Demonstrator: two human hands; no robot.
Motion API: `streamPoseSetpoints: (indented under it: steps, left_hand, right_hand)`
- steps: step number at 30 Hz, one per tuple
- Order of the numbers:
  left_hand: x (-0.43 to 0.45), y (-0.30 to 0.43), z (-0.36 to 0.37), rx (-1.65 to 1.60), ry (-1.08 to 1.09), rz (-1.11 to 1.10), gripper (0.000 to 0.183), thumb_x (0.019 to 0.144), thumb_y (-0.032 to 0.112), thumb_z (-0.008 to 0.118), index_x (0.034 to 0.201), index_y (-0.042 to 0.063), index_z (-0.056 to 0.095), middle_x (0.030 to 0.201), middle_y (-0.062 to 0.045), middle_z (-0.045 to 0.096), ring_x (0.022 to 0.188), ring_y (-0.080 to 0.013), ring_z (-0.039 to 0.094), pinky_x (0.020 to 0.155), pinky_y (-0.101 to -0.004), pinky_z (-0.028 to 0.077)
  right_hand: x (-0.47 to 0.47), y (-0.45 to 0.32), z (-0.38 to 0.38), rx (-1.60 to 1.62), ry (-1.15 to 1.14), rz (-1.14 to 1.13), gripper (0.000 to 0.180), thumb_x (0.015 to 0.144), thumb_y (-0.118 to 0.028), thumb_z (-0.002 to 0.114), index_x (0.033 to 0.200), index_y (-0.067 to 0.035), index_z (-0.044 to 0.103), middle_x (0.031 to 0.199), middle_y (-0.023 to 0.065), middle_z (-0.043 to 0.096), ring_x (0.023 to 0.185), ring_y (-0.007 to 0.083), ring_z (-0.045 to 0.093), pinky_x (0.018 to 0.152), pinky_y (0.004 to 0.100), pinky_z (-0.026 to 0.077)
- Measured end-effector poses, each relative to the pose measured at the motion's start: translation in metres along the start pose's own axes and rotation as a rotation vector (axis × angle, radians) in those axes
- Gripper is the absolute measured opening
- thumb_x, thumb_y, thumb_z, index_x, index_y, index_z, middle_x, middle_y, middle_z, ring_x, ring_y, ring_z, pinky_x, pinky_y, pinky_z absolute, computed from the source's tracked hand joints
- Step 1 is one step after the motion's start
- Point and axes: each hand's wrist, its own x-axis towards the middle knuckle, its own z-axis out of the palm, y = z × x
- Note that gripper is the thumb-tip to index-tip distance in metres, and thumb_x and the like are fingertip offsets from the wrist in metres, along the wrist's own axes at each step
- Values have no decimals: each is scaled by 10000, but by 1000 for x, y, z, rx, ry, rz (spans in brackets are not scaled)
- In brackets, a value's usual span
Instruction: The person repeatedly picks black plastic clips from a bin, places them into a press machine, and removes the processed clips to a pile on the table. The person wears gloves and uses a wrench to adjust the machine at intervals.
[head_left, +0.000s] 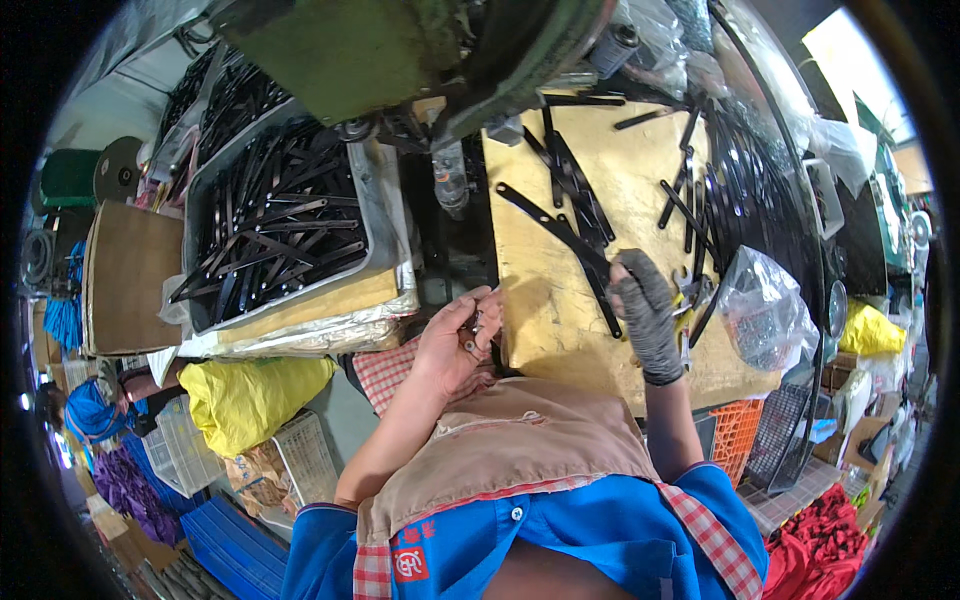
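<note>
My right hand (649, 315), in a dark grey knit glove with bare fingertips, grips one end of a black metal strip (551, 221) with holes. The strip slants up and left over the yellowish worktop (540, 330). Below it lies another black strip (600, 300). My left hand (457, 337) is bare and half curled, palm up, near the worktop's left edge. Small metal parts (470, 345) sit among its fingers; their exact shape is hard to tell. Straight ahead hangs the metal tool head (450, 176) of a green machine (352, 56).
To the left, a grey bin (375, 202) is heaped with black strips (285, 217). More strips (750, 195) are piled at the worktop's right. Wrenches (682, 300) and a clear plastic bag (769, 307) lie right of my gloved hand. Another person (97, 409) is at far left.
</note>
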Motion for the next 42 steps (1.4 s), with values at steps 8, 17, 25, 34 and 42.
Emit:
streamPoseSetpoints:
  steps: [8,17,25,34,42]
  left_hand:
    - [-10,19,-28,187,-160,107,313,1007,262,468,1128,-13,556,978,-133,658,653,-100,525,500,-226,387]
    - [-11,37,-21,247,-84,195,349,978,189,513,1232,-48,481,980,-158,647,655,-114,496,497,-216,385]
    - [8,75,-8,372,-84,306,230,972,204,552,1028,-18,571,790,-144,666,512,-74,442,441,-200,334]
    - [45,121,38,475,-52,455,267,952,194,593,1055,-50,625,707,23,507,511,-11,339,439,-179,247]
    - [84,145,75,832,-89,449,244,905,129,615,688,27,569,652,11,518,496,-29,367,423,-195,246]
  right_hand:
    - [31,13,69,62,-72,-167,86,960,-110,539,983,-27,552,749,-4,497,654,73,485,591,235,420]
    - [35,34,64,-398,-232,-319,218,926,-206,620,1019,-12,585,803,94,630,695,196,597,625,306,482]
    - [140,69,28,-1046,254,-363,292,802,-334,713,913,-88,601,843,126,612,795,341,614,710,445,493]
    - [95,66,15,-696,190,-291,178,919,-205,583,948,-29,592,826,190,613,761,359,604,677,418,476]
    - [49,36,52,-227,106,-262,129,920,-123,604,927,5,591,725,71,554,675,145,520,623,292,435]
